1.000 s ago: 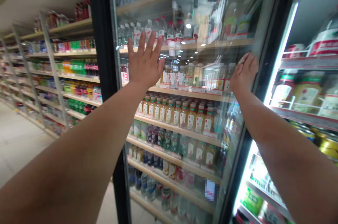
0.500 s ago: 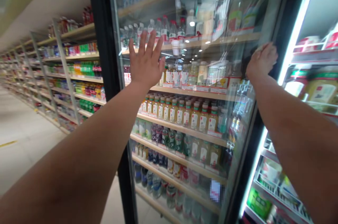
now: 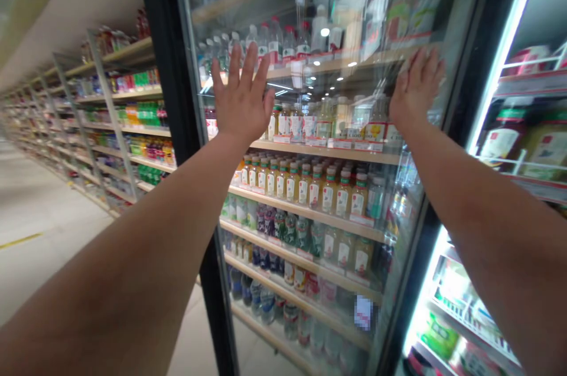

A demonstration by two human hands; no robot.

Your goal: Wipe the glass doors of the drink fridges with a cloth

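Observation:
A tall glass door (image 3: 354,81) with a black frame fills the middle of the view, standing at an angle beside a lit cooler. My left hand (image 3: 241,98) lies flat against the glass on its left side, fingers spread. On the right side of the pane, near the black frame edge (image 3: 481,51), is my right hand (image 3: 416,90), palm toward the glass and fingers stretched out. Neither hand holds anything. Through the glass, several rows of juice bottles (image 3: 328,193) and other drinks show on wooden shelves.
Behind the door's right edge, the lit cooler (image 3: 469,317) holds bottles and packs on wire-fronted shelves. Long shelving (image 3: 101,116) full of drinks runs back along the left. Pale floor tiles (image 3: 53,281) carry a yellow strip (image 3: 20,240). A small label (image 3: 363,312) sits low on the glass.
My right hand has moved left from the door's frame edge onto the glass, and its curled fingers have opened out. My left hand stays spread on the pane.

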